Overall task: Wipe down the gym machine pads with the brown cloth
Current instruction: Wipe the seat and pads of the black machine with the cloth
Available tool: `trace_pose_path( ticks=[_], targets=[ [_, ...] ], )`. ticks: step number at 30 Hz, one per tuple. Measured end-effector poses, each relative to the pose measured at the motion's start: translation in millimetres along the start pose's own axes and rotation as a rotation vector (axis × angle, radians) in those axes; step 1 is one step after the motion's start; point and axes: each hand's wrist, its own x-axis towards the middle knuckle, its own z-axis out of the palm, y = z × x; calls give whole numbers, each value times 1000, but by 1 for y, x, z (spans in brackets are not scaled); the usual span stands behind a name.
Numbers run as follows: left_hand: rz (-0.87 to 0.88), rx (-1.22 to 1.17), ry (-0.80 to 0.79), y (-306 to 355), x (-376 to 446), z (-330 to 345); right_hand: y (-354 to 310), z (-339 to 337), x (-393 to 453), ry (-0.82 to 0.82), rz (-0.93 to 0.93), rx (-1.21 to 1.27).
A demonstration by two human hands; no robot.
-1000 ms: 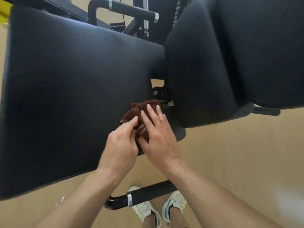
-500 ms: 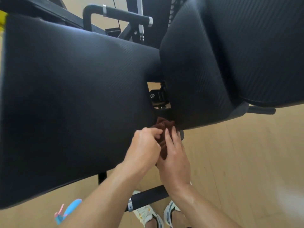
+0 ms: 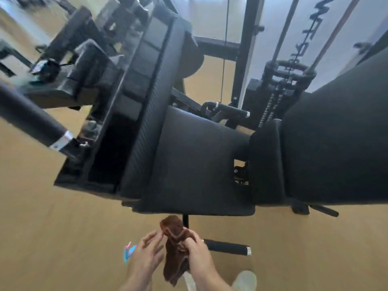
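My right hand (image 3: 198,254) has its fingers curled round the upper part of the brown cloth (image 3: 175,248), gripping it bunched. Top of the cloth pokes up above my knuckles, the rest hangs down below the hand in a loose fold. My left hand (image 3: 144,254) is just beside the cloth on its left, fingers spread and relaxed; thumb and forefinger tips sit at the cloth's upper edge, can't tell if they actually pinch it. Cloth is in the air, low centre of view, clear of the pads, just below the front edge of the seat pad (image 3: 195,164). Seat pad is black, textured, lies roughly flat ahead of me. Right of it, across a narrow gap with a bolted bracket (image 3: 240,171) showing, is a second black pad (image 3: 336,143), larger and bulkier. Left of the seat a ribbed black upright panel (image 3: 151,114) runs away from me. Black foam handle (image 3: 227,247) with a silver end cap sticks out low, just right of my right hand. Another foam bar (image 3: 31,122) comes in from the left edge. Weight stack and guide rods (image 3: 279,97) behind, blurred. Wooden floor (image 3: 63,238) underneath. Something pink and blue (image 3: 128,250) peeks out behind my left hand, too blurred to identify. Toe of a pale shoe (image 3: 244,279) at the bottom right.
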Motion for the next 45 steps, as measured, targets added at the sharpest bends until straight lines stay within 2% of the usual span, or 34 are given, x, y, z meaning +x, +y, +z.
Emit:
trace_pose_path(
  ticks=[3,5,7,10,13,16,20,24,29,31,33,38,41,45],
  targets=[
    [-101,-141,-162,1,-40,-25,-12,27,-29,-151,-36,-94],
    [-125,-321,-263,1,-55,-37,-19,38,-43,-185,-64,-154],
    [-73,-456,-258,-2,-66,-51,-26,47,-49,-156,-95,-150],
    [-23,-531,-241,-9,-78,-75,-38,69,-61,-142,-80,-125],
    [-37,-444,-242,-10,-79,-103,-32,92,-74,-145,27,38],
    [43,-347,-150,-1,-74,-143,-18,114,-78,-159,112,312],
    [76,-237,-90,17,-31,-207,-1,149,-54,38,105,437],
    [119,-103,-253,65,-12,-263,12,197,-38,131,52,526],
    [163,159,-467,117,-10,-302,29,239,-38,104,48,594],
    [194,235,-550,134,-12,-304,24,249,-42,161,22,588],
    [219,266,-554,147,-10,-297,20,246,-38,247,2,629],
    [278,307,-329,163,35,-271,1,221,-28,278,-109,481],
    [242,353,-271,167,57,-262,-14,205,-19,287,-136,340],
    [247,387,-262,179,67,-252,-37,185,-7,323,-143,276]
  ],
)
